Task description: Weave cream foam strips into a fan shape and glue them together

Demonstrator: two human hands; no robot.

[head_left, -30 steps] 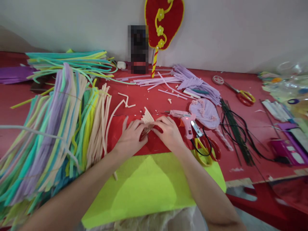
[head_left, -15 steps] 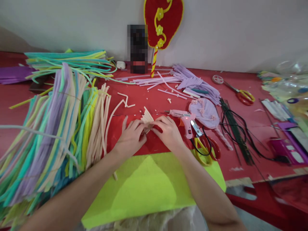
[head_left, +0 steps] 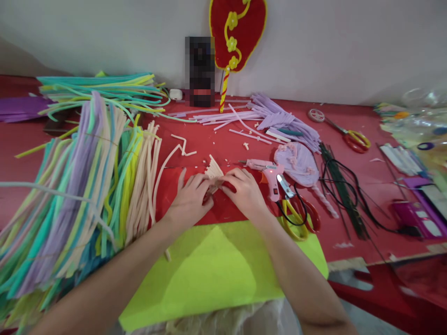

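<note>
- Left hand [head_left: 189,197]: fingers curled on cream strips [head_left: 213,168].
- Right hand [head_left: 244,191]: pinching their near end (contact partly hidden).
- No visible shift in a second: steady hold.

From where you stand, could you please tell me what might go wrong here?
The pink plastic glue gun, its red light lit, lies near the right hand and might burn it if hot. The small cream fan-shaped piece, held between the right hand and left hand, might bend if squeezed.
</note>
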